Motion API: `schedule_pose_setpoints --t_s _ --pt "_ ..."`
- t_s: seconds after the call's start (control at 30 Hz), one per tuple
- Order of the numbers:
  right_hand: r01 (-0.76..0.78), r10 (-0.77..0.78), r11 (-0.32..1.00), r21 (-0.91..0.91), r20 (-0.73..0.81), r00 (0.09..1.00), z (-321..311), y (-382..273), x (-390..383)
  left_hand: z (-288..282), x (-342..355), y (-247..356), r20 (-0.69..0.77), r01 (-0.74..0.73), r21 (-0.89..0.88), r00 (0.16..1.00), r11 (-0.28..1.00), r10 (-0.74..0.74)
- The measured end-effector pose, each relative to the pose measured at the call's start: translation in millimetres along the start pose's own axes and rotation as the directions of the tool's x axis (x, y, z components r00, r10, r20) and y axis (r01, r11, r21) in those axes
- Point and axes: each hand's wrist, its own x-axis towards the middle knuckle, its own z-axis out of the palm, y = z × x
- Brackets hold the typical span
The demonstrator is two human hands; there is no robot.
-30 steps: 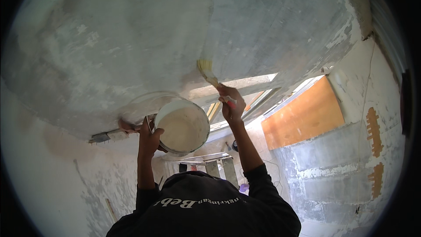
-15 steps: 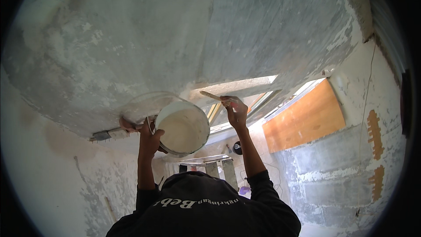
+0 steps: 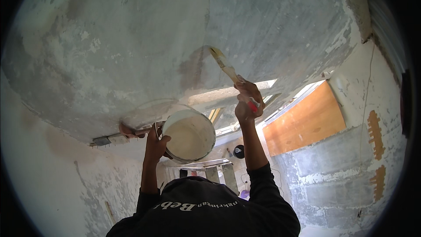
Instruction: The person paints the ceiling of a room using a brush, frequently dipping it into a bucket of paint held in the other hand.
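I look up at a grey, patchy plastered ceiling (image 3: 131, 39). My right hand (image 3: 246, 103) grips a paintbrush (image 3: 228, 68) with a pale handle and a red end. Its bristles press against the ceiling beside a darker wet patch (image 3: 190, 68). My left hand (image 3: 155, 142) holds a white bucket (image 3: 189, 135) by its rim, tilted so the creamy paint inside shows. The same hand also holds a long flat tool (image 3: 109, 139) that sticks out to the left. Both arms wear dark sleeves.
A black cap or hood with pale lettering (image 3: 197, 206) fills the lower edge. An orange wooden board (image 3: 307, 123) leans by a bright window opening. A grey block wall (image 3: 342, 171) rises on the right, a rough whitish wall (image 3: 52, 171) on the left. Below stands a metal frame (image 3: 219, 171).
My right hand dropped the brush to a level position near the bucket, then lifted it again; its bristles now touch the ceiling higher up. The bucket hand stayed almost still.
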Motion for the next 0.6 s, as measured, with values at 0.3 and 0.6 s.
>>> schedule_pose_setpoints --t_s 0.3,0.6 --pt "-0.249 0.287 0.951 -0.182 0.226 0.931 1.8 -2.4 -102.0 -4.8 3.9 4.7 -0.013 -0.044 0.066 0.999 0.997 0.045" --pt "-0.495 0.531 0.844 -0.205 0.193 0.825 -17.2 -11.9 -120.6 -14.1 10.3 3.7 -0.024 -0.015 0.028 1.0 1.0 0.015"
